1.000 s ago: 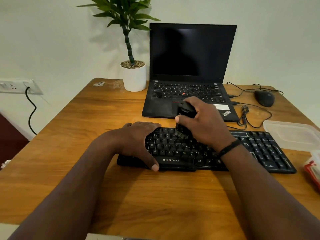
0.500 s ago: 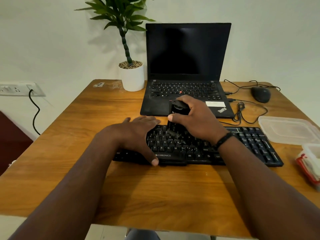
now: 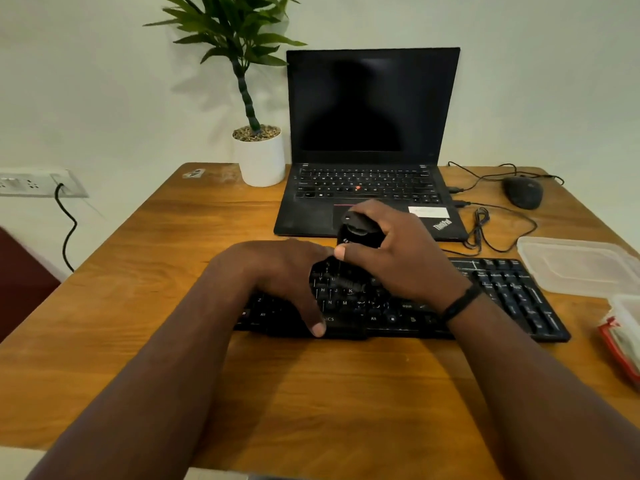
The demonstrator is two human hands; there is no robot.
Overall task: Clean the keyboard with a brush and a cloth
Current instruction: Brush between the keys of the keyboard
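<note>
Bristles of the stubby black plastic brush [image 3: 360, 237] look soft and light against the flat black plastic keyboard [image 3: 502, 292], lying at mid surface [image 3: 138, 271]; best gripped by its rigid handle, as the right hand [image 3: 398, 258] does. Left hand [image 3: 277, 275] rests flat, steadying the keys.

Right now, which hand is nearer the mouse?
Right. The right hand grips the brush over the keyboard's middle, nearer the mouse at back right; the left hand rests farther left.
</note>
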